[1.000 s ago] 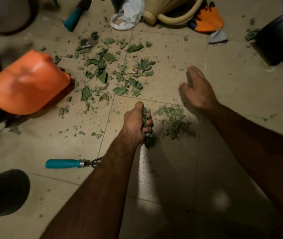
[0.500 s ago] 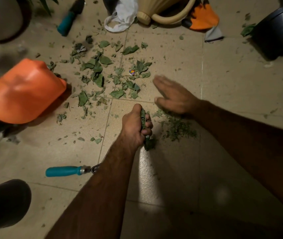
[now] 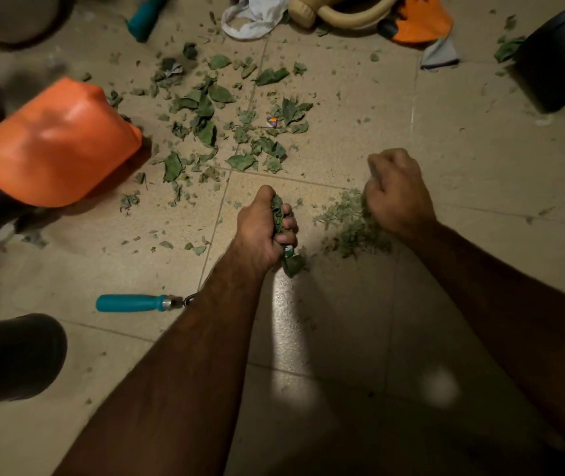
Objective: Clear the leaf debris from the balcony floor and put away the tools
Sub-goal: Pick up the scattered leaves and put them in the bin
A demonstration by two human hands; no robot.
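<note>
Looking down at a tan tiled floor (image 3: 480,159) in dim light, two bare forearms reach forward. The left hand (image 3: 267,231) is clenched round a wad of green leaves (image 3: 277,213), with one leaf poking out under the fist. The right hand (image 3: 398,194) is curled, knuckles up, at the far edge of a crumb pile (image 3: 350,231) just beside the left fist; whether it holds any crumbs is hidden. This looks like gathering by hand, about midway: a wide scatter of loose leaves (image 3: 205,125) lies beyond the hands, and the tools are not yet put away. The next move likely calls for scooping up the crumbs without spilling the wad. Open tile lies to the right and toward the person. An orange container (image 3: 57,142) sits at the scatter's left edge. A teal tool (image 3: 136,303) lies partly under the left forearm. A black pot (image 3: 563,56) stands top right, a second pot (image 3: 9,359) lower left. A watering can (image 3: 303,12), glove (image 3: 422,25) and cloth (image 3: 253,15) crowd the top edge.
</note>
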